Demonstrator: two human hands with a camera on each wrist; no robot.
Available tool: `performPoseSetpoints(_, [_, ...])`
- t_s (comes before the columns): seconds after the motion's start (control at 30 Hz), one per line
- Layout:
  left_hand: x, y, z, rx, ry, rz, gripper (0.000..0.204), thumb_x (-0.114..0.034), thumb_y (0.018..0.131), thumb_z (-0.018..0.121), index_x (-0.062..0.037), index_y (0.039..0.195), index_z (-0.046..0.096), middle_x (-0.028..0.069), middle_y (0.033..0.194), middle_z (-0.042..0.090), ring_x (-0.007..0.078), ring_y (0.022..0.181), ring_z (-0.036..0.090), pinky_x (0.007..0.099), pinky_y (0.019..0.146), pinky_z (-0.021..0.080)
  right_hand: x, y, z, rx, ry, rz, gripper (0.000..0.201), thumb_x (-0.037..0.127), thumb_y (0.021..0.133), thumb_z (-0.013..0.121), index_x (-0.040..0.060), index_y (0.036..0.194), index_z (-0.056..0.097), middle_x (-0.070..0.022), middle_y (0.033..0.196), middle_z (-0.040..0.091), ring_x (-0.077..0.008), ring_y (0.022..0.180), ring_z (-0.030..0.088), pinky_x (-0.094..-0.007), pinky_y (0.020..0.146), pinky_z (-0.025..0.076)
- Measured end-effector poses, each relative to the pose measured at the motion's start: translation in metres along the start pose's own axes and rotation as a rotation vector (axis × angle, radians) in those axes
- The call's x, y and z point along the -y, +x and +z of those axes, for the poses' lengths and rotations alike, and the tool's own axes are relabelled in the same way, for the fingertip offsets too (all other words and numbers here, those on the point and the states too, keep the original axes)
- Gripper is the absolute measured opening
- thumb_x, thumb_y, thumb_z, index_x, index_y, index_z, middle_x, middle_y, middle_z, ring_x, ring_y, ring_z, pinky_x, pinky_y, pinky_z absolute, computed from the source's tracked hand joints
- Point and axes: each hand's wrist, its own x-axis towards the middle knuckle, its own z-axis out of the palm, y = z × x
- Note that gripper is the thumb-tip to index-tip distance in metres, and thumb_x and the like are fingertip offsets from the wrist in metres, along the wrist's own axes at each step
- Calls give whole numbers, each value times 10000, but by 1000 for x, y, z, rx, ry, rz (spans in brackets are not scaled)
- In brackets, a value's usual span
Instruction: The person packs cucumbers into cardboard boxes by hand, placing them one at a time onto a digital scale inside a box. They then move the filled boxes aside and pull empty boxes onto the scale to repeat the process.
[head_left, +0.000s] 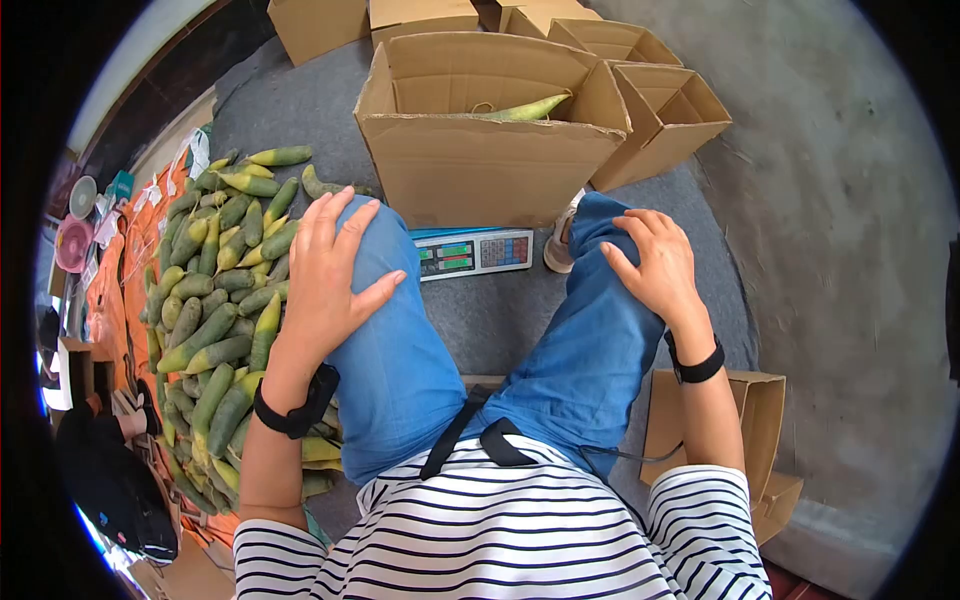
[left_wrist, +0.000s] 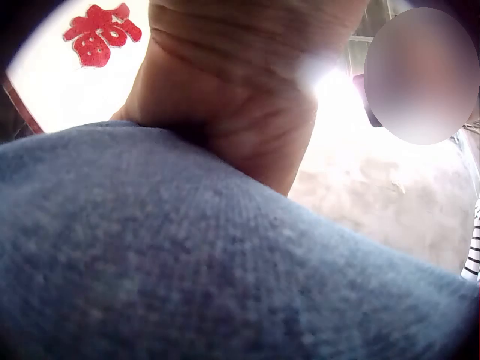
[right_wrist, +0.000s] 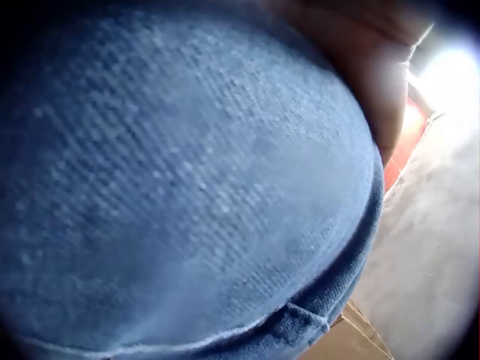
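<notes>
My left hand [head_left: 330, 270] rests on the left knee of the blue jeans [head_left: 385, 350], its fingers spread and fairly straight. On the other knee lies my right hand [head_left: 655, 255], fingers relaxed over the denim. Neither hand holds anything. Between the knees, a digital scale [head_left: 475, 253] with a keypad and green displays sits on the floor. An open cardboard box [head_left: 480, 170] stands over it, with a green radish [head_left: 530, 108] visible inside. A large pile of green radishes [head_left: 215, 330] lies beside my left arm. Denim fills most of both wrist views.
More cardboard boxes [head_left: 665, 115] stand behind and right of the big box. Another box [head_left: 765, 420] is by my right elbow. Orange sheeting [head_left: 110, 300] lies under the pile's left side. Dark grey matting [head_left: 480, 320] covers the floor, with bare concrete [head_left: 840, 250] to the right.
</notes>
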Motion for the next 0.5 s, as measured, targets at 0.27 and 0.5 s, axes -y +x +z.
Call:
performPoseSetpoints(0.27, [4, -15, -3, -41, -25, -25, 662, -274, 749, 733, -99, 1340, 492, 171, 1448, 371, 403, 1353, 311, 484, 1111, 267, -3, 3, 3, -34, 16, -10, 307, 282, 813, 663, 35, 996, 674, -145, 1096, 649, -324, 1077, 574, -409, 933, 443])
performPoseSetpoints(0.5, [43, -58, 2, -119, -497, -212, 608, -347, 855, 657, -70, 1363, 469, 210, 1412, 406, 391, 1314, 376, 455, 1078, 317, -2, 5, -7, 84, -37, -57, 258, 210, 845, 645, 24, 1024, 653, -142, 1104, 644, -335, 1062, 582, -407, 919, 446])
